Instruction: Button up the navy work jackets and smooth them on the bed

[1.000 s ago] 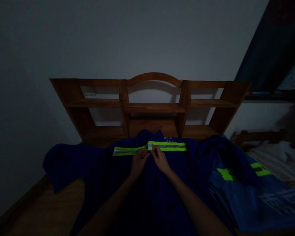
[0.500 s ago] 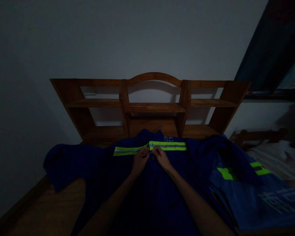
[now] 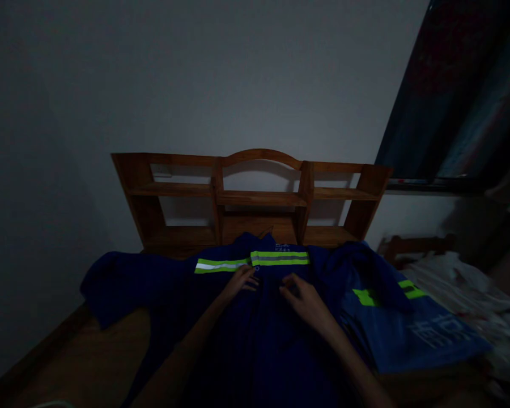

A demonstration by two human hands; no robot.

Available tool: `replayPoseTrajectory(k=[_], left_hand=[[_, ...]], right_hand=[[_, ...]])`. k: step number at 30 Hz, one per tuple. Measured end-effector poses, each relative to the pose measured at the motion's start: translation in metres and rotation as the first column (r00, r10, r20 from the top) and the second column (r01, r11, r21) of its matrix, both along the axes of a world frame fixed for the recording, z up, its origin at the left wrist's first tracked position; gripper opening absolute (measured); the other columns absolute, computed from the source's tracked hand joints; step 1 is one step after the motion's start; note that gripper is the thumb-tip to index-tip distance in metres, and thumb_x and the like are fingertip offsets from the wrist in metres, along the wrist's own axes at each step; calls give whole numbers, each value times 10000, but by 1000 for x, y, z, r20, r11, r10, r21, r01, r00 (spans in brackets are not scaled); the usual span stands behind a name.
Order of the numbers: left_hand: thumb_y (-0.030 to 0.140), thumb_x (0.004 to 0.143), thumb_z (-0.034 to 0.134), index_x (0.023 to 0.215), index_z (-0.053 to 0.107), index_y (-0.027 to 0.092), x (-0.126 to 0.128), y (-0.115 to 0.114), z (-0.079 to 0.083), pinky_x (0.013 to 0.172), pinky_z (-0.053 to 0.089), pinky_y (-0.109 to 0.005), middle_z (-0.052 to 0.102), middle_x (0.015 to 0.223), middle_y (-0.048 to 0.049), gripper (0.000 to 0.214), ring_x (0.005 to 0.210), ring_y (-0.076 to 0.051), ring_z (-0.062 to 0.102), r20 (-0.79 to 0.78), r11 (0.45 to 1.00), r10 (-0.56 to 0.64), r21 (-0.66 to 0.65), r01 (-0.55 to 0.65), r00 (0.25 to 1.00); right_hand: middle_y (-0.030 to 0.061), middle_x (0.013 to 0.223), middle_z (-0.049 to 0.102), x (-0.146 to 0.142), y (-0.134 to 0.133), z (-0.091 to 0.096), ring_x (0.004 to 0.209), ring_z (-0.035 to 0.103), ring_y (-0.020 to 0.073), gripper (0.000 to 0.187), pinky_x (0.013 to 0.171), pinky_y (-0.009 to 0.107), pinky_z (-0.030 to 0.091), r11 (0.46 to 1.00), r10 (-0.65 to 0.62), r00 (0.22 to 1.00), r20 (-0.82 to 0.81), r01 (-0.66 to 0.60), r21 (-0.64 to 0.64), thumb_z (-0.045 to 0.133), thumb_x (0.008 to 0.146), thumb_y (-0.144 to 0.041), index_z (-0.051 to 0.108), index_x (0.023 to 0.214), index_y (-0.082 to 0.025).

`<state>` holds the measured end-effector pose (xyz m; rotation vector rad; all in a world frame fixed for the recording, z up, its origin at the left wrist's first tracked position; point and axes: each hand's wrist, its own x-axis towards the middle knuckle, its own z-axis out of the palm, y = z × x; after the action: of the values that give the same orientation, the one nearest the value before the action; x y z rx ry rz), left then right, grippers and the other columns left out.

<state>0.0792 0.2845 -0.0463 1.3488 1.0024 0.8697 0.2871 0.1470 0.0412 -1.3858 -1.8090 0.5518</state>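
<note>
A dark blue work jacket [image 3: 276, 334] lies spread out on the wooden desk, its collar toward the shelf. Yellow-green reflective strips [image 3: 280, 258] cross its chest on both sides of the front opening. My left hand [image 3: 241, 280] rests at or just above the front edge below the left strip, fingers loosely apart. A small round snap [image 3: 257, 268] shows near its fingertips. My right hand [image 3: 302, 296] is over the right front panel, thumb and fingers apart with nothing between them. In the dim light I cannot tell whether either hand touches the cloth.
A wooden shelf unit [image 3: 261, 198] stands behind the jacket against the white wall [image 3: 238, 73]. On the right lies a lighter blue garment [image 3: 408, 334] with white lettering, partly under the jacket sleeve. Beyond it is pale crumpled cloth [image 3: 459, 277]. Bare desk [image 3: 110, 351] shows at the left.
Both hands have let go of the jacket's front edge at the strip. The right hand moved right and toward me; the left came slightly nearer. The camera view has shifted.
</note>
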Motion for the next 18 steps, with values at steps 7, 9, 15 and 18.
replayPoseTrajectory(k=[7, 9, 15, 18], left_hand=[[576, 790, 498, 828, 646, 141, 5, -44, 18, 633, 455, -248, 646, 858, -59, 461, 780, -174, 600, -278, 965, -122, 190, 179, 953], [522, 857, 418, 941, 664, 187, -6, -69, 28, 808, 443, -277, 651, 979, -46, 423, 925, -185, 586, -405, 910, -129, 314, 270, 905], [465, 825, 479, 1100, 598, 184, -102, -145, 46, 899, 403, -350, 594, 1131, -109, 411, 1009, -251, 561, -676, 812, 526, 580, -67, 517], [499, 799, 475, 985, 601, 140, -152, -169, 54, 837, 409, -413, 607, 1003, -152, 423, 945, -315, 566, -734, 777, 629, 602, -185, 256]], right_hand=[[78, 1237, 534, -61, -116, -59, 1152, 506, 241, 454, 955, 337, 429, 1000, -26, 986, 164, 28, -11, 599, 792, -356, 528, 1227, -247], [67, 1264, 510, -57, -119, -65, 1179, 486, 224, 464, 981, 325, 418, 999, -49, 988, 147, 46, 21, 582, 810, -373, 506, 1254, -261], [138, 1196, 542, 62, -99, -50, 1084, 548, 258, 481, 905, 378, 447, 827, -561, 800, 212, 530, 190, 450, 863, -499, 497, 1207, -166], [167, 1008, 621, 116, -86, -47, 888, 624, 283, 509, 722, 368, 477, 787, -596, 707, 381, 608, 105, 441, 832, -586, 574, 1042, -142]])
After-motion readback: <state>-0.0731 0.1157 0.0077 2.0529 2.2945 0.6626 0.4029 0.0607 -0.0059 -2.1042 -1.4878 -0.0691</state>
